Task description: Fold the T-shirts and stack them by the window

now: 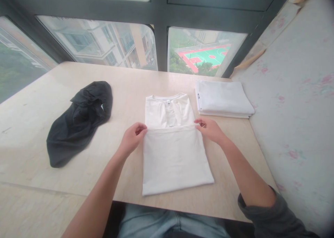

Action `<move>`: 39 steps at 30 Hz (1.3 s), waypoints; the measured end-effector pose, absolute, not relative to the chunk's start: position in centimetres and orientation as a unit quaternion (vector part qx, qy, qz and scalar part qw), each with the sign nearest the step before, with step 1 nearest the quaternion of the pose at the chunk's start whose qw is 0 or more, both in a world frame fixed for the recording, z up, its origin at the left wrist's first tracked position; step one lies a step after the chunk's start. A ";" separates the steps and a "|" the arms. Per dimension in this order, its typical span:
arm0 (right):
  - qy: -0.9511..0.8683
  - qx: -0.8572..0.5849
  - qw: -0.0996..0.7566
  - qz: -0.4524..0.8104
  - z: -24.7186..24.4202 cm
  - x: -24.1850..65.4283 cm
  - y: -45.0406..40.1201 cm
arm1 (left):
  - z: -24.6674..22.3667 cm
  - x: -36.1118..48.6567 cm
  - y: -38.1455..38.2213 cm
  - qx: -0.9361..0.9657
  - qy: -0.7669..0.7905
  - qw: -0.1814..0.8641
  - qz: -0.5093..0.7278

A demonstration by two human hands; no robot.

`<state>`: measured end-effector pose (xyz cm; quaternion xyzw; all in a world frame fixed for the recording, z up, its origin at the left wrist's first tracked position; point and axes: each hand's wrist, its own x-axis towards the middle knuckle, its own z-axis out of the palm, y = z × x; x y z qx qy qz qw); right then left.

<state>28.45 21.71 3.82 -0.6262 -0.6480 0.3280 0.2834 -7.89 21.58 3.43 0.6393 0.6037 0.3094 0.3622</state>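
Head | hands (138, 129) (206, 126) pinching opposite edges of folded white shirt (177, 158) | shirt flat

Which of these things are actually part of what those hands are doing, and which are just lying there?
Being worked on:
- white shirt, its folded-over edge held by left hand and right hand

Lying untouched:
- crumpled black garment
- stack of folded white cloth, though possibly related
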 end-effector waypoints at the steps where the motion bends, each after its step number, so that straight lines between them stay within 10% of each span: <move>1: -0.648 -0.625 0.290 0.326 3.9 28.5 21.8 | 3.5 -7.8 21.7 0.642 0.602 0.356 0.314; 21: -0.804 -0.482 0.331 0.105 0.9 28.2 11.2 | 2.7 -5.9 13.5 0.786 0.575 0.035 0.225; 39: -0.854 -0.419 0.290 0.109 0.6 29.6 4.6 | 3.3 -5.5 3.0 0.896 0.420 -0.007 0.146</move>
